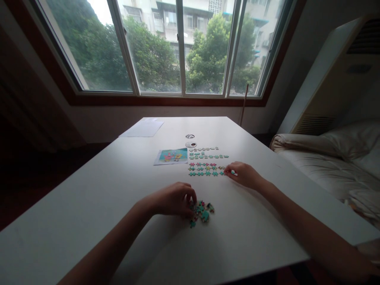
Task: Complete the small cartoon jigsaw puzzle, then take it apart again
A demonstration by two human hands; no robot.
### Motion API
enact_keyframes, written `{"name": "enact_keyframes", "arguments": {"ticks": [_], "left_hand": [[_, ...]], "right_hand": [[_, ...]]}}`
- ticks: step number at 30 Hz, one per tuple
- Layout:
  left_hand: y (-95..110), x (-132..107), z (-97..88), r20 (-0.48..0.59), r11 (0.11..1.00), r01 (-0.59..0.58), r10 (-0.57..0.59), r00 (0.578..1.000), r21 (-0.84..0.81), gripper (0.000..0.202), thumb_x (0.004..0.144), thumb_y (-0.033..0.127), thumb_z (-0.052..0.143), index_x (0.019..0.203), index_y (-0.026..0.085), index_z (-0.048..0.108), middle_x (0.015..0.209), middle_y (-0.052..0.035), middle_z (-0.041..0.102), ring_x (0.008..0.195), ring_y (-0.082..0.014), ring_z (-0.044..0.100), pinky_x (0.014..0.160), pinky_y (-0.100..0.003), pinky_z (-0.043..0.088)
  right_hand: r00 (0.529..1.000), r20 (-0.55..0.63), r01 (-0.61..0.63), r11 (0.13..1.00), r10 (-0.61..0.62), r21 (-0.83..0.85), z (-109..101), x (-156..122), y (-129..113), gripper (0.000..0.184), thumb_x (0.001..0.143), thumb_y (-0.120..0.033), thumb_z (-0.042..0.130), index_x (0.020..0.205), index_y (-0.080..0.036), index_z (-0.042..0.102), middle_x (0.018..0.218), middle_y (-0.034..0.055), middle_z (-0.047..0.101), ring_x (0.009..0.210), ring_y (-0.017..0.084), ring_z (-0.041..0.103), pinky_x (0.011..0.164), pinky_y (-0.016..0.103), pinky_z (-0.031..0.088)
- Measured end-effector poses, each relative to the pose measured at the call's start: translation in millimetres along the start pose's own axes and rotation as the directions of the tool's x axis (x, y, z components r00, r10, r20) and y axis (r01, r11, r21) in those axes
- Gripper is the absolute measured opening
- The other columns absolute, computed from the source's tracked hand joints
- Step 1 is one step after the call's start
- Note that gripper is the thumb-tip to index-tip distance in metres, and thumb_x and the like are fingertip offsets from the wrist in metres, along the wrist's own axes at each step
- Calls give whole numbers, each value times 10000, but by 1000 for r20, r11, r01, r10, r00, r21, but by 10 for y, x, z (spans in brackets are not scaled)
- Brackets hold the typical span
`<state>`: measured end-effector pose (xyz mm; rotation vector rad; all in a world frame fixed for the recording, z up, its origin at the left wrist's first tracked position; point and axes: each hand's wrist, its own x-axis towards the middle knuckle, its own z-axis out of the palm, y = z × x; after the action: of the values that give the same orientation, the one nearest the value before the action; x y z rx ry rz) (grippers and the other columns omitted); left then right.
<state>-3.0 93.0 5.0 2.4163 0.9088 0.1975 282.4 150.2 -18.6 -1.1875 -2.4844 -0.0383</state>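
My left hand (176,200) is at the near pile of jigsaw puzzle pieces (204,215), its fingers curled and pinching at the pile's left edge. The tips partly hide the pieces they touch. Farther off, my right hand (242,173) reaches to the right end of the nearest row of puzzle pieces (208,173). Its thumb and fingers are closed on a small teal puzzle piece (233,172) low over the table. Several rows of pieces, teal, pink and yellow, lie spaced out beyond the pile. Left of them lies a picture sheet (173,156) with cartoon figures.
The white table (89,190) runs toward a window (181,47). Two round flat items (190,145) lie behind the rows, and white paper (141,128) lies at the far left. A pale sofa (320,158) and a tall appliance (332,75) stand at the right.
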Motion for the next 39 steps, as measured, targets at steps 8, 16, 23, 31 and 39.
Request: {"name": "enact_keyframes", "arguments": {"ticks": [8, 16, 23, 31, 39], "left_hand": [[17, 38, 43, -29, 1000, -24, 23, 999, -16, 144, 692, 234, 612, 827, 193, 642, 756, -7, 553, 626, -103, 502, 586, -198, 397], [-17, 65, 91, -99, 995, -90, 85, 991, -43, 91, 704, 173, 580, 787, 167, 617, 787, -12, 545, 646, -96, 494, 620, -202, 402], [22, 107, 96, -164, 953, -68, 20, 986, -297, 65, 713, 188, 564, 746, 136, 584, 713, 3, 565, 642, -92, 474, 580, -191, 383], [-30, 207, 152, -144, 698, 81, -257, 956, -712, 218, 665, 302, 643, 727, 110, 560, 581, 15, 559, 527, -92, 538, 459, -178, 373], [-22, 234, 210, -149, 684, 100, -294, 944, -722, 267, 646, 342, 660, 743, 105, 580, 567, 9, 570, 495, -88, 529, 436, -177, 387]], "right_hand": [[981, 38, 186, 975, -192, 121, 61, -20, -440, 121, 805, -210, 483, 804, -203, 604, 723, 9, 621, 694, 113, 546, 661, 220, 399], [959, 42, 267, 945, -279, 190, 56, -40, -606, 120, 810, -228, 488, 817, -200, 604, 721, 19, 622, 699, 115, 549, 677, 229, 394], [955, 13, 288, 935, -297, 207, 55, -40, -628, 130, 819, -241, 477, 823, -196, 599, 713, 15, 618, 687, 117, 538, 667, 234, 388], [951, -94, 306, 936, -293, 175, 60, -50, -727, 186, 841, -314, 459, 889, -196, 593, 718, 15, 627, 681, 113, 544, 645, 238, 368], [939, -102, 335, 941, -329, 44, 61, -38, -756, 192, 844, -290, 442, 798, -189, 599, 639, 4, 609, 593, 99, 522, 591, 240, 320]]}}
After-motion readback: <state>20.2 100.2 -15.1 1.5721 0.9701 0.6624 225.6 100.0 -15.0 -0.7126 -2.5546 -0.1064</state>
